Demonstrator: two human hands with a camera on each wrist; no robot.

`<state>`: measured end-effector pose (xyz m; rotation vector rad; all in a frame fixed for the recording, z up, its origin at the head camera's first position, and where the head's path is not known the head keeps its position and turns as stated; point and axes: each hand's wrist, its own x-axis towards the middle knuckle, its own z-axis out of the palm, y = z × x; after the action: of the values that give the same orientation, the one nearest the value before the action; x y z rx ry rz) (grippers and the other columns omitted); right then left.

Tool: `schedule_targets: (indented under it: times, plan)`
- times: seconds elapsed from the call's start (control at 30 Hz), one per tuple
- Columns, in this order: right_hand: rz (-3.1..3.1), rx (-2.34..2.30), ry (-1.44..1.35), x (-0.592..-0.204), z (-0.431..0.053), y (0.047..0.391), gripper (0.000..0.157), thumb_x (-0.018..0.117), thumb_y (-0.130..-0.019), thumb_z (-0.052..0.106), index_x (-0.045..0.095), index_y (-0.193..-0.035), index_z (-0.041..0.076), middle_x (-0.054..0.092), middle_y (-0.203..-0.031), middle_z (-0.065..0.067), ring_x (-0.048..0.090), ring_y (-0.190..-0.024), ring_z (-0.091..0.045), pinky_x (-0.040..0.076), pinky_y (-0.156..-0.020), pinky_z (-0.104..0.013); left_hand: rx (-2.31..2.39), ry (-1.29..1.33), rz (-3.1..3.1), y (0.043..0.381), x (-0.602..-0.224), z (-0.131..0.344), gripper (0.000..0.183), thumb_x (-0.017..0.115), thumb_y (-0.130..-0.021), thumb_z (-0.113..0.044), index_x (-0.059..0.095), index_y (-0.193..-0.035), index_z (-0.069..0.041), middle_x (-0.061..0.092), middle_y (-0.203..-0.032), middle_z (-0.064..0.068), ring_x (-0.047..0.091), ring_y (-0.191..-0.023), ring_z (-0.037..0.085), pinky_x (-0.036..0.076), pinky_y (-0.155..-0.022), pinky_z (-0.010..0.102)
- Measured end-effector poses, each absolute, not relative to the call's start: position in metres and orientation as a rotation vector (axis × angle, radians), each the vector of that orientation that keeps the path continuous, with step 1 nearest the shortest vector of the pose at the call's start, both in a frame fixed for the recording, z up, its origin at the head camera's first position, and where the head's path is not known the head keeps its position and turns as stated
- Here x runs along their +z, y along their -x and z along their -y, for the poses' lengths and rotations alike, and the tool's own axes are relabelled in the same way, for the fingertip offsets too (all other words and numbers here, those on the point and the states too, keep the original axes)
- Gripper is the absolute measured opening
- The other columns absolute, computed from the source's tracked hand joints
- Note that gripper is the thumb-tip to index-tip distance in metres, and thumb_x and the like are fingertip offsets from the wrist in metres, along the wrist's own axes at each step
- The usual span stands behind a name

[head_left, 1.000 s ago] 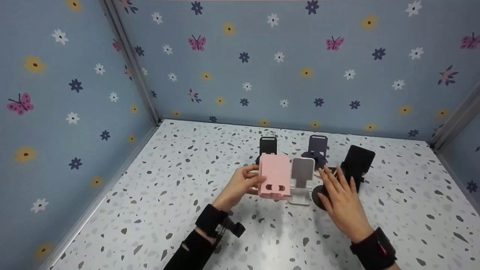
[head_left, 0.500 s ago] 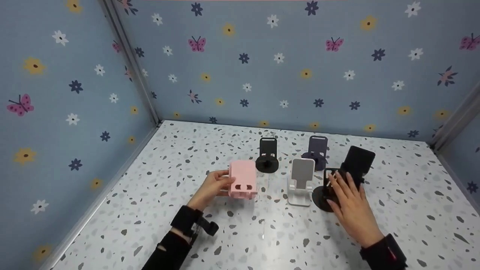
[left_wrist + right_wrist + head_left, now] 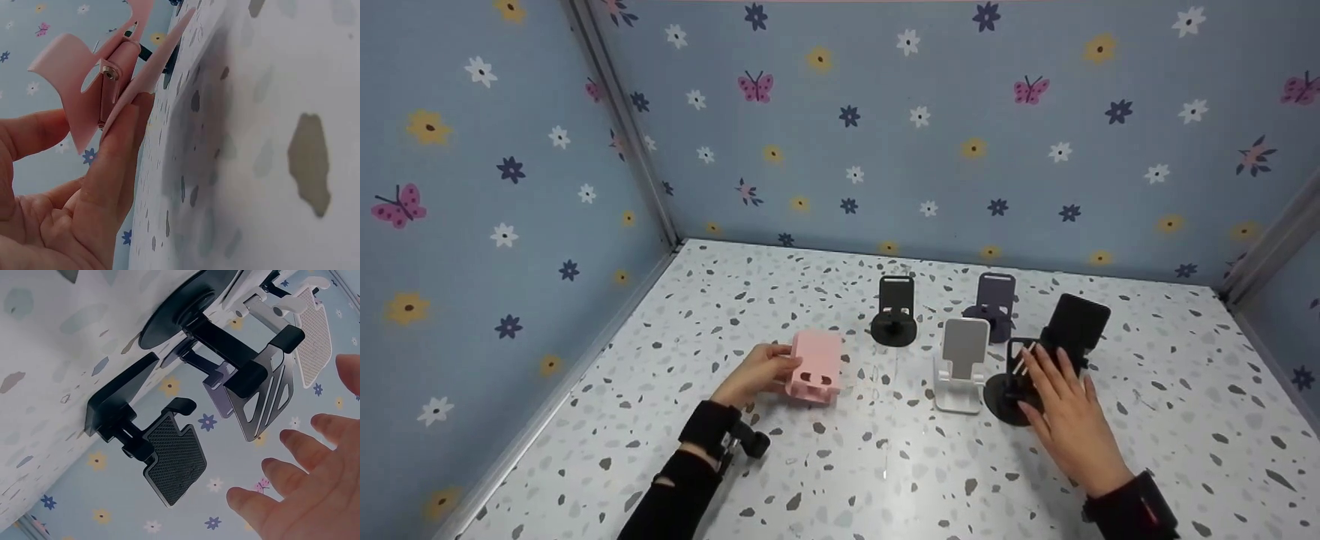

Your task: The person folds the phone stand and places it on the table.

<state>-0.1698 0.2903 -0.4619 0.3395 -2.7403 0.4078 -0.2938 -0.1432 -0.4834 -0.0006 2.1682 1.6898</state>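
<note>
My left hand (image 3: 757,373) pinches a pink phone stand (image 3: 816,351) by its left side, thumb on one face and fingers on the other. In the left wrist view the pink phone stand (image 3: 81,107) hangs tilted close over the table, its metal hinge screw showing. My right hand (image 3: 1071,427) has its fingers straight and spread, overlapping two black stands in the head view. The right wrist view shows its fingers apart from them. One is a round-based phone stand (image 3: 267,394) with a slotted plate; the other is a black phone stand (image 3: 177,461) with a textured pad.
A white phone stand (image 3: 966,349) with a grey pad stands left of the black pair. Further back are a round-based black phone stand (image 3: 896,292) and a dark purple one (image 3: 996,292). Flower-patterned walls (image 3: 922,157) bound the speckled table (image 3: 660,360) behind and at both sides.
The left hand has carried the pink phone stand leftward, away from the white stand, and lower in the head view. The right hand has shifted slightly right and nearer.
</note>
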Motion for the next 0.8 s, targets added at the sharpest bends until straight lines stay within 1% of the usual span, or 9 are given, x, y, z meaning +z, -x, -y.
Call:
schedule_targets:
  times: [0.13,0.23,0.4,0.43,0.5,0.57,0.67,0.8]
  plan:
    - [2.772,0.427,-0.334,-0.460,-0.290,0.170,0.067,0.059,-0.099,0.022,0.027,-0.157,0.014,0.026,-0.162,-0.019,0.020,-0.148,-0.045,0.020,-0.111,-0.075,1.647,0.019,-2.159,0.300,-0.486,0.149,0.054,0.057,-0.098,-0.016,0.041,-0.141,0.012,0.063,-0.126,0.025,0.067,-0.096,0.018,0.060,-0.085,0.033]
    - [2.800,0.431,-0.327,-0.459,-0.291,0.171,0.068,0.059,-0.099,0.023,0.026,-0.157,0.013,0.024,-0.163,-0.019,0.019,-0.149,-0.045,0.019,-0.111,-0.075,1.607,0.030,-2.169,0.303,-0.488,0.155,0.053,0.058,-0.098,-0.018,0.042,-0.140,0.011,0.061,-0.128,0.024,0.066,-0.100,0.021,0.059,-0.088,0.034]
    - [2.822,0.438,-0.323,-0.459,-0.292,0.170,0.068,0.059,-0.099,0.023,0.026,-0.157,0.014,0.022,-0.163,-0.018,0.017,-0.149,-0.045,0.019,-0.112,-0.075,1.529,0.040,-2.212,0.306,-0.488,0.163,0.059,0.058,-0.098,-0.021,0.038,-0.143,0.011,0.056,-0.133,0.029,0.063,-0.114,0.034,0.057,-0.094,0.038]
    - [2.821,0.438,-0.323,-0.459,-0.293,0.170,0.068,0.059,-0.099,0.023,0.026,-0.157,0.014,0.022,-0.163,-0.018,0.017,-0.149,-0.045,0.019,-0.112,-0.075,1.518,0.040,-2.217,0.306,-0.486,0.163,0.060,0.059,-0.098,-0.022,0.037,-0.143,0.011,0.055,-0.133,0.029,0.062,-0.114,0.034,0.057,-0.094,0.038]
    - [2.802,0.440,-0.331,-0.459,-0.294,0.169,0.067,0.060,-0.098,0.022,0.027,-0.157,0.014,0.023,-0.163,-0.019,0.018,-0.149,-0.045,0.020,-0.111,-0.075,1.508,0.021,-2.217,0.307,-0.483,0.164,0.061,0.059,-0.097,-0.021,0.037,-0.143,0.012,0.056,-0.133,0.029,0.063,-0.112,0.034,0.057,-0.093,0.038]
    - [2.788,0.440,-0.337,-0.459,-0.295,0.169,0.067,0.060,-0.098,0.022,0.028,-0.156,0.013,0.023,-0.163,-0.019,0.019,-0.149,-0.045,0.021,-0.110,-0.076,1.500,0.024,-2.223,0.307,-0.481,0.165,0.060,0.061,-0.096,-0.021,0.039,-0.142,0.012,0.057,-0.131,0.029,0.065,-0.108,0.030,0.058,-0.090,0.036]
    - [2.767,0.436,-0.342,-0.458,-0.296,0.169,0.067,0.060,-0.098,0.021,0.029,-0.156,0.012,0.024,-0.162,-0.019,0.019,-0.149,-0.044,0.022,-0.108,-0.077,1.464,0.030,-2.269,0.309,-0.482,0.166,0.058,0.064,-0.094,-0.020,0.044,-0.139,0.012,0.061,-0.126,0.027,0.068,-0.098,0.024,0.060,-0.085,0.033]
    - [2.780,0.434,-0.336,-0.457,-0.298,0.170,0.067,0.059,-0.099,0.023,0.028,-0.156,0.011,0.022,-0.163,-0.019,0.017,-0.149,-0.044,0.020,-0.109,-0.077,1.375,0.046,-2.371,0.309,-0.484,0.169,0.055,0.069,-0.092,-0.023,0.052,-0.133,0.009,0.064,-0.121,0.024,0.069,-0.090,0.020,0.059,-0.084,0.033]
